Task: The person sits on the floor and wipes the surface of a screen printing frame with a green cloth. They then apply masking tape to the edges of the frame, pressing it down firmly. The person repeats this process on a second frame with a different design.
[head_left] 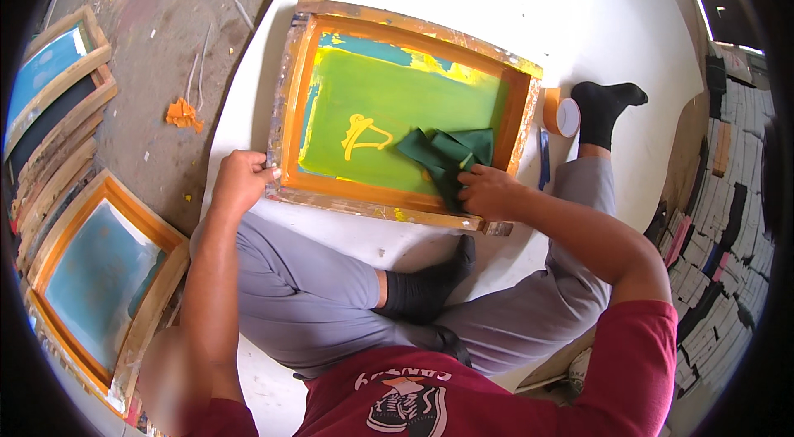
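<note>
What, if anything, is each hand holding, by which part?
The right hand holds the crumpled dark green cloth by its near right part; the left hand grips the paint-stained rectangular wooden frame at its near left corner.

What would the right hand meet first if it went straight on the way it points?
The dark green cloth, touching the right hand; beyond it, likely the green-smeared screen, though depth is unclear.

We wear grey trousers [302, 276], black socks [601, 110] and a maroon short-sleeved T-shirt [504, 416] with a black-and-white sneaker print [405, 412].
</note>
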`<state>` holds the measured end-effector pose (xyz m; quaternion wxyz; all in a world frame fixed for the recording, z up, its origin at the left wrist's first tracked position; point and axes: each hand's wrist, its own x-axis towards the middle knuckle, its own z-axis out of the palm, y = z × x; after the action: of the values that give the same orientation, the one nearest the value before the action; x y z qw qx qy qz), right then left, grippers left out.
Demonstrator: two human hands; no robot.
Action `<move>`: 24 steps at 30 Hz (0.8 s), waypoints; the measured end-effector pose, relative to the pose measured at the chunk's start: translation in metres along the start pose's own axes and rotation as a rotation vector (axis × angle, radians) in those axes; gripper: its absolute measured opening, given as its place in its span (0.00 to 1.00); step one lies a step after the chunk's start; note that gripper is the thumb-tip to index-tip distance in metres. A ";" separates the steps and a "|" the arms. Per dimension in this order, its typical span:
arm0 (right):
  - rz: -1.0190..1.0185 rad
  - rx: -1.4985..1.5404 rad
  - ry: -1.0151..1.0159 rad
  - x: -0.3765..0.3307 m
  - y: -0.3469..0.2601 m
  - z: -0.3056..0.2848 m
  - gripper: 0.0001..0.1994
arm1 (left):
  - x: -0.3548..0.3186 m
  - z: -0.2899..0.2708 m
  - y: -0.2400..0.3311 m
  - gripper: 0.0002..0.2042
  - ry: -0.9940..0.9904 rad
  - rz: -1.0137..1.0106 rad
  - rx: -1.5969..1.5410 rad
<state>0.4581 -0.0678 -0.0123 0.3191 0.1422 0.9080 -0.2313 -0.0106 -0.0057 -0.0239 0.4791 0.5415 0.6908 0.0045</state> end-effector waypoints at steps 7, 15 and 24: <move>0.192 0.126 0.099 0.003 -0.023 0.014 0.06 | -0.012 0.003 0.013 0.09 0.051 0.017 -0.067; 0.185 0.199 0.285 0.011 -0.032 0.020 0.02 | -0.013 -0.003 0.022 0.09 0.025 0.013 0.050; -0.018 0.193 0.698 0.166 -0.027 -0.072 0.03 | -0.002 -0.005 0.003 0.12 0.014 0.051 0.077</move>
<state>0.2852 -0.0362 -0.0608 -0.0271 0.2341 0.9374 -0.2564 -0.0115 -0.0032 -0.0184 0.4528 0.5768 0.6798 -0.0060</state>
